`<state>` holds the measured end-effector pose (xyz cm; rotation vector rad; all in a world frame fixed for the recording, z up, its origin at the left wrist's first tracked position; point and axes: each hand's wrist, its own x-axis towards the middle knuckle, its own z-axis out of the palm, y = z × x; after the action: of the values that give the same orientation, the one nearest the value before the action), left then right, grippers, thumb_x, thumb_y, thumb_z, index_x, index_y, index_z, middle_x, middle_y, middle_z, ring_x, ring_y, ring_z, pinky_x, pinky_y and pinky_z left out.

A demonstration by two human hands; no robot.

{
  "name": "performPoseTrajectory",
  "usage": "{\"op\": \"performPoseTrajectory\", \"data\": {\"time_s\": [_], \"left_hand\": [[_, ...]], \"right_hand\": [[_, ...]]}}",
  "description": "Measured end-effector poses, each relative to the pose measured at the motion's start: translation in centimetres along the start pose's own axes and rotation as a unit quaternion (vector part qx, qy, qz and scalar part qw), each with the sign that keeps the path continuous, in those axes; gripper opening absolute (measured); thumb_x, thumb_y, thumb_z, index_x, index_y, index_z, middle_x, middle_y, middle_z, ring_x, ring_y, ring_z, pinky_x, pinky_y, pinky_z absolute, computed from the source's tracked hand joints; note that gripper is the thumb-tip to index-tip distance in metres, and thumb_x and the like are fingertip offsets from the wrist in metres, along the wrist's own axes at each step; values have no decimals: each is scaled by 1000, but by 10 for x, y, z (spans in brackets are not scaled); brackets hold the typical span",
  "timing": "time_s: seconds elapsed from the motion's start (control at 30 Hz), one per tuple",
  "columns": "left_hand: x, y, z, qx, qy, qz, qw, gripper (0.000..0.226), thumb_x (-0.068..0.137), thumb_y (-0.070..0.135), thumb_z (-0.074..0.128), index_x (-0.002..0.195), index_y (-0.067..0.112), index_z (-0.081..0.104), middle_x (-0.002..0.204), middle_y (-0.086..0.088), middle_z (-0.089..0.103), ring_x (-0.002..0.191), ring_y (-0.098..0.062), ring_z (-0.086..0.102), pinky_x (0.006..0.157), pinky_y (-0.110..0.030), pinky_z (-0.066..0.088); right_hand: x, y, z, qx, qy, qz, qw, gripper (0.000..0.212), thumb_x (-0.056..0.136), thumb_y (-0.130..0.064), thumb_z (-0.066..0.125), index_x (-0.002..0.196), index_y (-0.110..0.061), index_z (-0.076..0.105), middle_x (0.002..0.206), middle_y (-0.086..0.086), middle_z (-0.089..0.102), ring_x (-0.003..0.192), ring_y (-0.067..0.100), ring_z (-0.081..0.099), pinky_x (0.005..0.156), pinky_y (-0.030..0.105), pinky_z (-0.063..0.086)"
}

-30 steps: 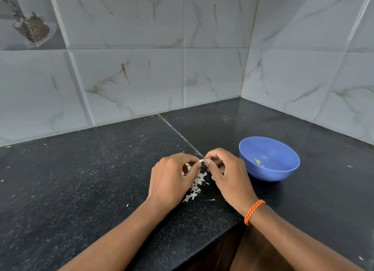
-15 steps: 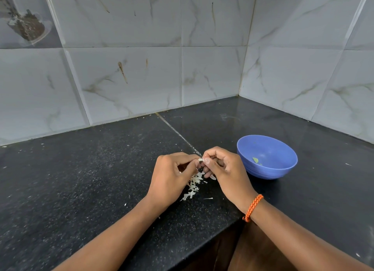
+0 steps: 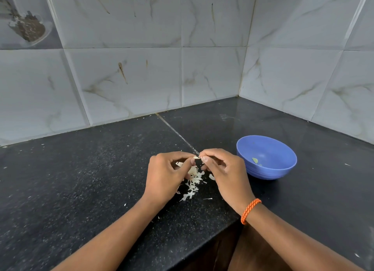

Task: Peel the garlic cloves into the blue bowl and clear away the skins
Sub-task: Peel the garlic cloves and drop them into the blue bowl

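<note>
Papery white skin is coming off a garlic clove (image 3: 196, 157) pinched between both hands just above the black counter (image 3: 81, 179). The left hand (image 3: 168, 175) grips it with thumb and curled fingers; the right hand (image 3: 224, 169) pinches the other end, fingers curled too. The clove lies roughly crosswise between the fingertips. The blue bowl (image 3: 283, 170) sits just to the right, close beside the right hand, so that hand looks best placed to drop the clove in. A heap of skins (image 3: 192, 183) lies on the counter directly under the hands.
</note>
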<state>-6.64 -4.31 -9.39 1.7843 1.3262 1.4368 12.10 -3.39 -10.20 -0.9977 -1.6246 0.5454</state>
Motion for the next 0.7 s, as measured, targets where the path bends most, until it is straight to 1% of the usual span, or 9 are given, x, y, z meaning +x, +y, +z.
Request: {"op": "performPoseTrajectory", "data": {"time_s": [0.07,0.13,0.2,0.23,0.33,0.53,0.63,0.7], "left_hand": [[0,1,0,12,9,-2,1000,10,100,23,79,99,30,87,91,20,82,57,-13,76,54,-31,57],[-1,3,0,21,3,6,1000,11,100,25,79,101,32,87,94,20,82,51,-16,74,53,-28,55],[-2,4,0,21,-9,6,1000,10,100,26,79,102,34,87,97,21,82,47,-17,72,51,-30,55],[-3,5,0,19,-13,2,1000,10,99,27,80,102,34,87,96,20,82,47,-18,72,51,-30,56],[-4,5,2,23,-12,-8,1000,7,96,28,83,100,34,87,86,17,82,47,-17,72,51,-31,57],[-4,4,4,36,13,-2,999,5,94,32,85,98,33,87,76,10,81,47,-14,71,53,-27,56],[-4,4,3,37,18,6,999,3,95,32,85,96,31,87,69,10,79,46,-13,71,53,-32,59],[-4,3,3,37,17,12,999,2,95,31,85,96,30,87,70,12,79,47,-13,71,53,-34,59]], "right_hand": [[1,0,1,-49,-25,-37,998,32,108,-11,60,134,-24,73,119,-12,70,93,15,74,80,28,61],[1,-1,1,-70,-36,-60,995,39,107,-9,61,141,-26,68,120,-12,68,101,14,72,84,26,60],[1,-4,1,-90,-20,-78,993,41,102,-6,68,138,-26,71,114,-12,70,104,12,71,85,23,60],[1,-4,1,-98,-4,-82,992,40,100,-6,71,134,-26,73,110,-12,72,103,10,71,85,23,60],[2,-4,0,-88,32,-77,993,31,95,-7,77,123,-22,78,102,-13,78,96,5,74,81,26,63],[1,-2,3,-99,46,-98,989,24,93,-8,80,114,-17,78,99,-10,78,92,7,75,73,29,64],[0,-3,4,-101,51,-107,988,23,92,-5,80,112,-16,78,98,-9,76,89,9,74,70,27,62],[-1,-4,4,-104,49,-113,987,21,92,-4,79,109,-15,78,96,-9,74,86,9,73,69,25,61]]}}
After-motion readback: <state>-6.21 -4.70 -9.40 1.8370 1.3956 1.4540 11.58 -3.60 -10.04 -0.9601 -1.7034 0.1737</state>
